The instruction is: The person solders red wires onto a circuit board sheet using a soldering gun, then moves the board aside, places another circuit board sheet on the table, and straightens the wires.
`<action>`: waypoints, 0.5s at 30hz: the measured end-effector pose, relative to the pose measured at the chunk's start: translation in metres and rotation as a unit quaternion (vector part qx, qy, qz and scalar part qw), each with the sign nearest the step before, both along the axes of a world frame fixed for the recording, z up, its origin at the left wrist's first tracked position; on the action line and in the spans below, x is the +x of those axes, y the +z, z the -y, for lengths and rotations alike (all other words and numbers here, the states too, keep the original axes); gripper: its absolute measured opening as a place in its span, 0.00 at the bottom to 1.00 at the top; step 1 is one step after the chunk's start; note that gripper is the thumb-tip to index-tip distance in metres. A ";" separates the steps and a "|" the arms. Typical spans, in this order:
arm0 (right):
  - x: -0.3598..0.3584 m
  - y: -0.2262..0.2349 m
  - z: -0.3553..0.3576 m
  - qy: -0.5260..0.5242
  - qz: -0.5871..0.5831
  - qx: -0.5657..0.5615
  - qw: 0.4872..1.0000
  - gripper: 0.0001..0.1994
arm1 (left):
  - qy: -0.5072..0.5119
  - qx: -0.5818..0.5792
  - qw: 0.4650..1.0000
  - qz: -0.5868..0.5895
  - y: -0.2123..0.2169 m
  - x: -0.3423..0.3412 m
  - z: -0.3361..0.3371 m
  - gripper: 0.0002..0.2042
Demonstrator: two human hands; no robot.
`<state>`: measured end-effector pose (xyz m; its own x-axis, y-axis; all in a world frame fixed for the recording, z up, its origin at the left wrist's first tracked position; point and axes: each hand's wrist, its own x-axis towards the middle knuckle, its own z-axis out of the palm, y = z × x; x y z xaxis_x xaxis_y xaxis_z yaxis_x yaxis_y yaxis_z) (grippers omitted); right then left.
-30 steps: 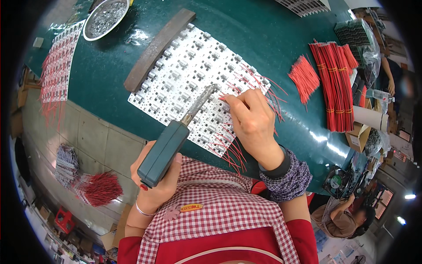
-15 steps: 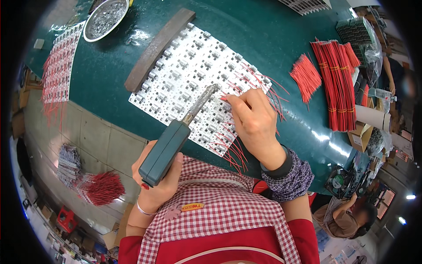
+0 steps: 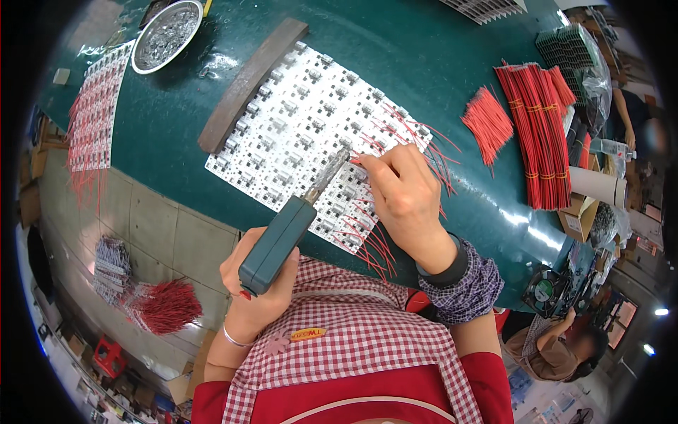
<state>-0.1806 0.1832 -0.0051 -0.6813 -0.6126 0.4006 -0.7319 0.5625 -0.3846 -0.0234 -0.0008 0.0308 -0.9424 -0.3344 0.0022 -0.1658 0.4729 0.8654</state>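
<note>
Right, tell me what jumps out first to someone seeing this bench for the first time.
The white panel of small circuit boards lies mid-bench on the green table, fringed with red wires. The left hand holds a teal soldering iron tip-down on it, while the right hand pinches a wire beside the tip. Bundled red wires lie at the right.

Bright overhead light throws white glare on the green worktop [image 3: 212,134] beyond the grip; edges bend, corners go black.
</note>
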 end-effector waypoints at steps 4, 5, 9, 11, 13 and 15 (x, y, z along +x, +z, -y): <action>0.000 0.001 0.000 0.001 0.004 -0.008 1.000 0.13 | 0.002 0.006 1.000 0.002 0.000 0.000 0.000 0.08; 0.000 0.001 0.000 0.001 0.004 -0.008 1.000 0.13 | 0.002 0.006 1.000 0.002 0.000 0.000 0.000 0.08; -0.001 0.003 0.001 -0.007 0.007 -0.015 1.000 0.13 | -0.002 0.000 1.000 0.000 0.001 -0.001 0.001 0.08; -0.002 0.003 -0.002 -0.013 0.007 -0.018 1.000 0.13 | -0.006 -0.003 1.000 -0.005 0.001 0.000 0.001 0.08; -0.007 0.000 -0.006 -0.012 -0.031 -0.019 0.999 0.12 | 0.007 0.021 1.000 -0.007 0.001 0.001 0.000 0.08; -0.007 0.001 -0.008 -0.020 -0.035 -0.024 0.999 0.12 | 0.009 0.021 1.000 -0.017 0.000 0.002 0.000 0.08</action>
<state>-0.1881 0.1908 -0.0045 -0.6748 -0.5640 0.4759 -0.7347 0.5744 -0.3609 -0.0211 -0.0013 0.0309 -0.9357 -0.3523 0.0191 -0.1449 0.4329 0.8897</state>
